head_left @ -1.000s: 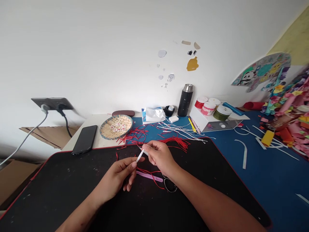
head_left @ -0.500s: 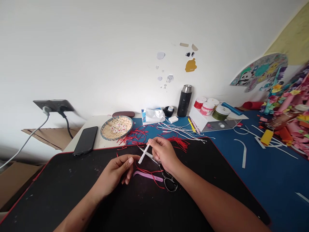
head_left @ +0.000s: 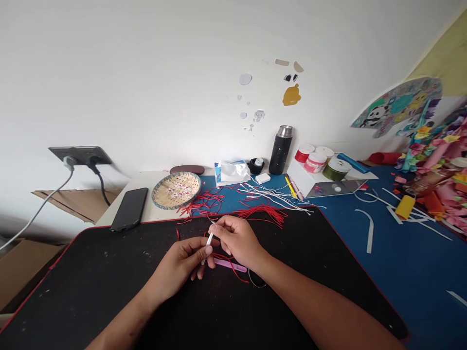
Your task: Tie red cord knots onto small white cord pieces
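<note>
My left hand [head_left: 182, 265] and my right hand [head_left: 237, 238] meet over the black mat. A thin white strip [head_left: 209, 239] is pinched between the thumb and fingers of both: the right has its upper end, the left its lower part. Beneath my right hand is a pair of scissors [head_left: 258, 285]; a handle loop shows by the wrist, the rest is mostly covered. Pink-purple tweezers [head_left: 231, 265] lie below the hands, partly hidden by the left fingers. Some red cord [head_left: 237, 275] crosses them.
Cut red cords [head_left: 268, 214] and white cords [head_left: 277, 195] lie behind the hands. Further back are a woven basket [head_left: 177, 190] with small red-and-white pieces, a phone [head_left: 129, 209], a tissue pack [head_left: 231, 174] and a black flask [head_left: 280, 150]. Tubs [head_left: 315, 163] stand on a box at right.
My right hand has moved slightly down and left with the white strip. My left thumb and fingers have closed on its lower part. The scissors are more covered now.
</note>
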`<state>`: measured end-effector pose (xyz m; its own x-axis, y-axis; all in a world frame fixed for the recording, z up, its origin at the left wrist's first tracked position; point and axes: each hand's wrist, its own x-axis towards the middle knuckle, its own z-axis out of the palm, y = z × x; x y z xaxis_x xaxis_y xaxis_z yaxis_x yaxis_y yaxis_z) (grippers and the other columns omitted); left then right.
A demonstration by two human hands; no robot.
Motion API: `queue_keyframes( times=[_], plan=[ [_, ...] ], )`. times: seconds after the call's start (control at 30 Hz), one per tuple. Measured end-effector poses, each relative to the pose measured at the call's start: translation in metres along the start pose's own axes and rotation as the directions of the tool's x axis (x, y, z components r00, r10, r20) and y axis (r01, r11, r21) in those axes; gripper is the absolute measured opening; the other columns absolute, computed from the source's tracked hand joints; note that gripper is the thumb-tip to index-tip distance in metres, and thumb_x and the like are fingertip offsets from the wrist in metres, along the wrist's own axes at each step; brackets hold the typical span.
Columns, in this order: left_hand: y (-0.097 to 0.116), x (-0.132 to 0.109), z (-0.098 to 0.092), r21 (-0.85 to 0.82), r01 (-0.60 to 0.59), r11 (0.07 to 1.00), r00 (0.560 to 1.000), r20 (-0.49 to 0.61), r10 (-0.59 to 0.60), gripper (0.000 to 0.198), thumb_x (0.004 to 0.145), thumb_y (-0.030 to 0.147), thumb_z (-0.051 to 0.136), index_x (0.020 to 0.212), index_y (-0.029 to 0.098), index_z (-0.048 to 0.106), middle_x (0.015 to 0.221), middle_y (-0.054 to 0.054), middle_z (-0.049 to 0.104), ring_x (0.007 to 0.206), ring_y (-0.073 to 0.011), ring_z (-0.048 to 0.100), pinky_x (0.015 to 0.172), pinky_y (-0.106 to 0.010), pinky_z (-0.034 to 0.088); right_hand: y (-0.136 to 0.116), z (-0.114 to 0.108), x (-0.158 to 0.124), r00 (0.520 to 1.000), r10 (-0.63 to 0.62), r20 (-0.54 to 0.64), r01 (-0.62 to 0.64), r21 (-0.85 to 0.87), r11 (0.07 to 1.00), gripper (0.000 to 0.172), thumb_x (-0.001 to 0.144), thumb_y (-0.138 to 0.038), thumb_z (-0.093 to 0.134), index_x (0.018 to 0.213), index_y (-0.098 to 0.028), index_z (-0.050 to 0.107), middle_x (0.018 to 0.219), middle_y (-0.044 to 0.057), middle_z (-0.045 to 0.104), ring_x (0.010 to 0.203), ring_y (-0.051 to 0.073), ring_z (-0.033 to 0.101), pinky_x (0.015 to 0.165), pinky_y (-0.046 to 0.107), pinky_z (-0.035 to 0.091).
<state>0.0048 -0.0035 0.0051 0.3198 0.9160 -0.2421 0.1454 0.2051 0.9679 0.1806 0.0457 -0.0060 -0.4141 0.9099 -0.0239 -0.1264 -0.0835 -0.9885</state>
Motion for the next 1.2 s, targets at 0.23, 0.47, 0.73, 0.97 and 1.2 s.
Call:
queue_keyframes(
  times=[0.23,0.47,0.73,0.97,1.2],
  plan=[
    [0.000,-0.001,-0.001,0.038,0.008,0.999,1.000,-0.009,-0.007,0.057,0.087,0.064,0.070,0.113,0.013,0.076,0.071,-0.001,0.069,0.051,-0.0103,0.051,0.046,-0.022,0.036,0.005,-0.006,0.006,0.998,-0.021,-0.053,0.023,0.035,0.999,0.036,0.086,-0.052,0.071,0.080,-0.018,0.063,0.044,-0.010,0.045,0.035,0.006,0.035,0.037,0.021,0.024],
    [-0.003,0.002,-0.007,-0.051,-0.019,0.999,1.000,-0.022,0.018,0.060,0.084,0.064,0.075,0.114,0.013,0.077,0.076,-0.006,0.074,0.058,-0.0153,0.061,0.052,-0.026,0.047,0.002,-0.012,0.008,0.997,-0.033,-0.071,0.036,0.046,0.998,0.037,0.088,-0.053,0.070,0.077,-0.019,0.062,0.041,-0.010,0.043,0.034,0.007,0.035,0.037,0.022,0.023],
    [0.002,-0.001,-0.003,-0.059,-0.118,0.991,0.989,-0.095,0.112,0.049,0.089,0.058,0.073,0.115,0.017,0.077,0.102,-0.011,0.077,0.073,-0.0184,0.064,0.063,-0.029,0.055,0.003,-0.007,0.003,1.000,-0.015,-0.024,0.016,0.031,0.999,0.035,0.089,-0.050,0.070,0.080,-0.017,0.064,0.045,-0.009,0.047,0.035,0.006,0.036,0.038,0.021,0.023],
    [0.001,-0.001,0.003,0.019,-0.028,0.999,0.999,-0.034,0.029,0.051,0.088,0.065,0.069,0.090,0.014,0.076,0.075,-0.006,0.072,0.054,-0.0136,0.058,0.051,-0.025,0.049,0.004,-0.001,0.000,1.000,-0.011,0.020,0.011,0.007,1.000,0.034,0.087,-0.050,0.071,0.082,-0.018,0.064,0.055,-0.007,0.053,0.037,0.006,0.039,0.038,0.021,0.026],
    [0.001,-0.001,0.004,-0.003,0.084,0.996,0.996,-0.025,-0.084,0.054,0.081,0.063,0.075,0.105,0.015,0.074,0.073,-0.003,0.072,0.047,-0.0115,0.055,0.040,-0.021,0.040,0.002,-0.002,0.000,1.000,-0.011,-0.018,0.011,-0.018,1.000,0.033,0.087,-0.050,0.071,0.083,-0.018,0.064,0.053,-0.008,0.051,0.039,0.007,0.038,0.039,0.021,0.027]
  ],
)
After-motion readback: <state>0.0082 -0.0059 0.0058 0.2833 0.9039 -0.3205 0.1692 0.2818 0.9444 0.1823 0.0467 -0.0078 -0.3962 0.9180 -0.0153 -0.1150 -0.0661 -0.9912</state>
